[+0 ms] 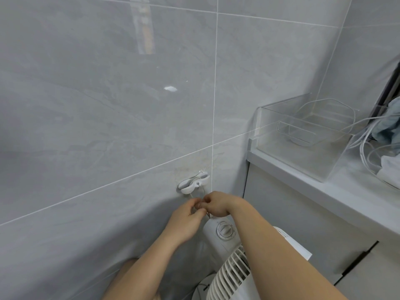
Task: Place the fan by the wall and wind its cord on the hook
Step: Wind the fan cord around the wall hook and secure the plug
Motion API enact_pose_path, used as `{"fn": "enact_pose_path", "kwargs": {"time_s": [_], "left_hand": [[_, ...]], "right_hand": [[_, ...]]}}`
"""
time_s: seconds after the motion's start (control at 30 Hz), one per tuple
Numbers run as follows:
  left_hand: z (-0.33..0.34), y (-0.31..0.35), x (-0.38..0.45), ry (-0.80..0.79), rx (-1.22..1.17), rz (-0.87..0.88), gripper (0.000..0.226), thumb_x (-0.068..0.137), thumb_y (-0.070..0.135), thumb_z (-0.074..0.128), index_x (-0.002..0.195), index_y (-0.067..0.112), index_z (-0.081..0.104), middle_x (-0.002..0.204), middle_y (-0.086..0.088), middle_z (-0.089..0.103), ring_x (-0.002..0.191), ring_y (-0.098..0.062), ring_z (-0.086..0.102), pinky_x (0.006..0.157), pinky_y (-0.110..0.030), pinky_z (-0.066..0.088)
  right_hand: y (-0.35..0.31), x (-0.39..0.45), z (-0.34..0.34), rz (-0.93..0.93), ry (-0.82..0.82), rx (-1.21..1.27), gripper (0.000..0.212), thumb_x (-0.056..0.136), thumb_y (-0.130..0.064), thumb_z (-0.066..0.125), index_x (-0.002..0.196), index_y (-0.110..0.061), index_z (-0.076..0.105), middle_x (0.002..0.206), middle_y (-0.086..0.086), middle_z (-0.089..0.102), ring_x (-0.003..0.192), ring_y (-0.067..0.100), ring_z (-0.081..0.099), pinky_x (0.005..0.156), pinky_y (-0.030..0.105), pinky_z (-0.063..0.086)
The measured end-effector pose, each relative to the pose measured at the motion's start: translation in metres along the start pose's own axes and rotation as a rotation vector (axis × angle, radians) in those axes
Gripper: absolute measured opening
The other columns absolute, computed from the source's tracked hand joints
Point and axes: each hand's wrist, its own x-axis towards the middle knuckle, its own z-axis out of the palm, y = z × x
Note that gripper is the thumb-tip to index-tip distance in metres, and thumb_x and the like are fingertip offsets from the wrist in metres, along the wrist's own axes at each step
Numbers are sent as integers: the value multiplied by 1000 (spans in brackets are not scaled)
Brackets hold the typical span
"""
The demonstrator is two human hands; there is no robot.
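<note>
Just below the white hook (193,184) on the grey tiled wall (108,126), we see both hands meet. The left hand (186,221) and the right hand (217,205) touch at the fingertips, each pinching the thin cord (191,195) that hangs in strands from the hook. We see loops of cord already lying over the hook. The white fan (227,245) stands right under the hands, close against the wall, its round dial (225,230) on top and its slatted grille (230,276) lower down. To the right, a pale surface (324,191) carries a clear plastic box (303,135), loose white cables (363,139) and some crumpled cloth (389,124). We cannot tell how much cord remains unwound.
</note>
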Motion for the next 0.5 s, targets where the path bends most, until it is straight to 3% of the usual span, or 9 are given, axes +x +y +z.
{"fn": "enact_pose_path", "kwargs": {"time_s": [0.07, 0.13, 0.2, 0.27, 0.33, 0.4, 0.5], "left_hand": [[-4, 4, -9, 20, 229, 50, 54, 94, 45, 56, 145, 33, 50, 134, 3, 66, 125, -20, 60, 100, -32, 47], [-10, 13, -20, 172, 469, 190, 42, 88, 52, 50, 129, 43, 59, 105, 11, 72, 104, -17, 68, 85, -35, 54], [-14, 24, -25, 329, 497, 376, 31, 88, 48, 50, 114, 41, 66, 100, 16, 73, 97, -9, 67, 81, -35, 55], [-15, 31, -22, 411, 478, 573, 26, 87, 40, 52, 105, 34, 71, 108, 16, 71, 106, -8, 61, 86, -34, 53], [-14, 29, -13, 405, 523, 681, 27, 87, 34, 54, 106, 27, 72, 131, 10, 66, 123, -12, 53, 98, -36, 50], [-13, 19, -5, 357, 602, 667, 32, 87, 31, 57, 115, 23, 71, 151, 2, 51, 137, -17, 41, 107, -38, 45], [-9, 4, 2, 232, 706, 567, 53, 89, 30, 53, 140, 19, 55, 166, -5, 28, 154, -20, 20, 120, -41, 34]], "right_hand": [[0, 0, 0, 7, -4, 7, 49, 105, -50, 46, 124, -11, 69, 127, 12, 69, 113, 28, 63, 96, 35, 47], [0, 0, -1, 25, 16, 42, 52, 107, -50, 42, 124, -9, 70, 127, 14, 69, 111, 28, 63, 89, 33, 45], [1, 1, -4, 62, 87, 104, 52, 105, -48, 43, 120, -6, 72, 119, 15, 71, 107, 29, 64, 83, 32, 44], [3, 2, -9, 99, 171, 195, 43, 101, -40, 48, 95, -5, 73, 93, 10, 71, 87, 25, 63, 71, 30, 43], [7, 2, -13, 145, 219, 332, 37, 97, -34, 52, 70, -10, 62, 71, 7, 68, 70, 21, 58, 62, 28, 42], [8, 2, -13, 177, 231, 418, 39, 97, -39, 56, 68, -12, 54, 69, 12, 67, 70, 27, 60, 63, 29, 44], [9, 4, -13, 193, 265, 440, 49, 98, -51, 60, 72, -9, 54, 73, 15, 61, 75, 32, 61, 69, 35, 50]]}}
